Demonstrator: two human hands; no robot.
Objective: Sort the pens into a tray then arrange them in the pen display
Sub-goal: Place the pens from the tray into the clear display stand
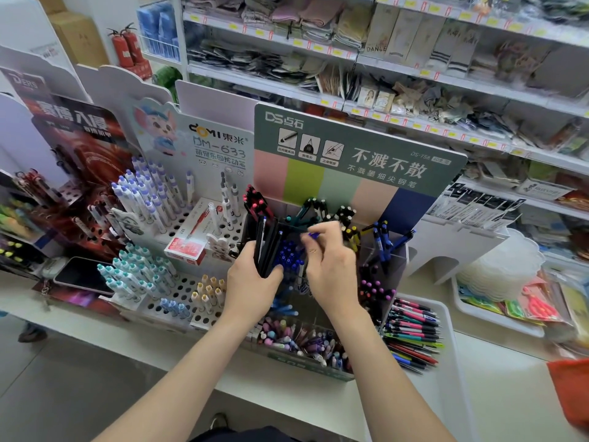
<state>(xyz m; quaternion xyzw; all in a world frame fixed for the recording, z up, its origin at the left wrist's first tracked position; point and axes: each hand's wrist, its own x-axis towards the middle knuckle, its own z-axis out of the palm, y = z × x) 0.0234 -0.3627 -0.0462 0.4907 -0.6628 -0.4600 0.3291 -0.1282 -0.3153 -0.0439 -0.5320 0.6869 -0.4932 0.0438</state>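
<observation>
Black pen bundle (266, 247) gripped in curled left hand (251, 283) | right hand (331, 269) fingers (311, 247) pinch blue pen (314, 235) | above pen display (395, 205)

White shelves (242, 78) (stacked with folded cloth) fill one o'clock; red fire extinguishers (126, 47) stand at eleven, grey floor (63, 378) at seven.

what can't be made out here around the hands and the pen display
Head view only:
- Dark pens in the left hand: count unclear, they overlap and fingers cover their lower ends.
- Blue pen pinched by the right hand: only a tip shows past the fingers.
- Orange thing: cut off by the right edge.
- Shelf price tags: too blurred to read.
</observation>
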